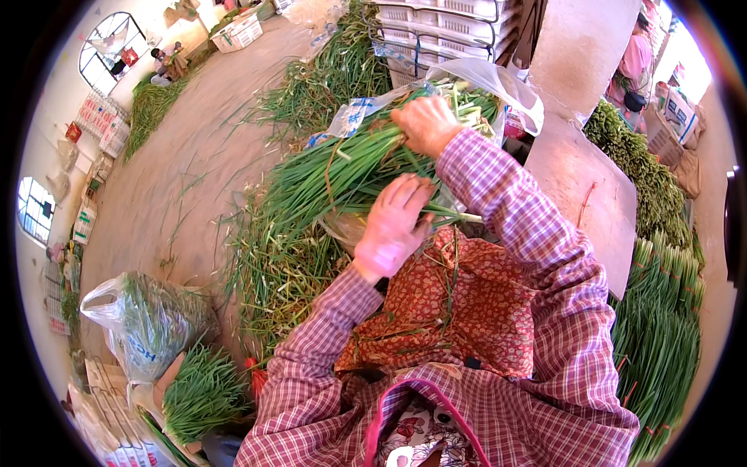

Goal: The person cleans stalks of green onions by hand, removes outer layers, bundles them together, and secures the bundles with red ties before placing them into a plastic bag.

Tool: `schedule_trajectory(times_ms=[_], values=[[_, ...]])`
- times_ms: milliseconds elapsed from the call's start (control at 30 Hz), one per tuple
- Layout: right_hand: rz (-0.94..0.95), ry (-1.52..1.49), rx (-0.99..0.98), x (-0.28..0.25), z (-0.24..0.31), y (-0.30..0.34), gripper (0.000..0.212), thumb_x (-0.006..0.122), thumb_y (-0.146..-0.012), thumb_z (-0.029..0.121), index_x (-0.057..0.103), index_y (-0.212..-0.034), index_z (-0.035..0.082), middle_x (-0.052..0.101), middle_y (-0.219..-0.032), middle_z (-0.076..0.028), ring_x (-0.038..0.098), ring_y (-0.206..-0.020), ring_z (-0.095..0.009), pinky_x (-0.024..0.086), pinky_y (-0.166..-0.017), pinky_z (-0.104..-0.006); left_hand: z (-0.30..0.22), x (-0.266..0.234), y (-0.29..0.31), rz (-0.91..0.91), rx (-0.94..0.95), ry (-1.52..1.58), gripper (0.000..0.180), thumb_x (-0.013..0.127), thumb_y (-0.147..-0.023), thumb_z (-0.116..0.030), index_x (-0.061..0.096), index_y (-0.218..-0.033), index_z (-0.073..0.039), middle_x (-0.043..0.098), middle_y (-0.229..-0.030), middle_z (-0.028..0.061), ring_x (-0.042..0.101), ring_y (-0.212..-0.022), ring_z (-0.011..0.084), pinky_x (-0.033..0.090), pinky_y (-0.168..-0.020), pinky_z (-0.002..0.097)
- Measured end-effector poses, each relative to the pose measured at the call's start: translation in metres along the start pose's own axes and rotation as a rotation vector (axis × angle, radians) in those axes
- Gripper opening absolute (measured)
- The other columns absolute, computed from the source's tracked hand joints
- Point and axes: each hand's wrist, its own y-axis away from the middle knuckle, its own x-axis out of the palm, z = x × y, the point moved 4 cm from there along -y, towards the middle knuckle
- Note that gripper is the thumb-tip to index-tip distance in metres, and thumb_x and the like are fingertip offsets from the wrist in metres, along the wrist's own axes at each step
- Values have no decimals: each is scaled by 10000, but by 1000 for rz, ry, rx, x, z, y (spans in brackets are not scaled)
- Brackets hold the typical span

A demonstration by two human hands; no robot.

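A large heap of long, thin green stalks with pale ends, like spring onions (pixel 319 183), lies before me, partly on a clear plastic bag (pixel 529 97). My right hand (pixel 428 124) has its fingers curled over the stalks near their pale ends, at the heap's far side. Closer to me, my left hand (pixel 395 222) lies against the near edge of the heap. Its fingers are stretched and the thumb stands apart from them. A few pale-ended stalks stick out to the right just beyond that thumb. Beneath, a red flowered cloth (pixel 467 303) covers my lap, with green scraps on it.
Loose trimmings (pixel 284 272) litter the floor to the left. A filled clear bag (pixel 152 327) stands beside cut greens (pixel 204 393). Stacked white crates (pixel 443 31) rise at the back. Tied green bundles (pixel 657 335) line the right. Other people (pixel 636 58) are further off.
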Motion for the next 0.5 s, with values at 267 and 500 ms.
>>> schedule_trajectory(times_ms=[267, 500], values=[[-230, -25, -39, -87, -42, 22, 147, 631, -776, 244, 614, -848, 117, 617, -711, -71, 631, -690, -239, 508, -623, -386, 39, 53, -24, 65, -129, -45, 549, 647, -745, -327, 496, -1221, -98, 389, -1340, 85, 335, -1246, 319, 301, -1011, 450], [-454, -244, -29, -188, -71, 36, 250, 615, -739, 265, 647, -897, 74, 624, -806, -220, 627, -783, -340, 491, -663, -433, 28, 28, -14, 137, -78, 56, 524, 686, -728, -311, 552, -1183, -88, 500, -1261, 111, 405, -1218, 315, 345, -1004, 410]])
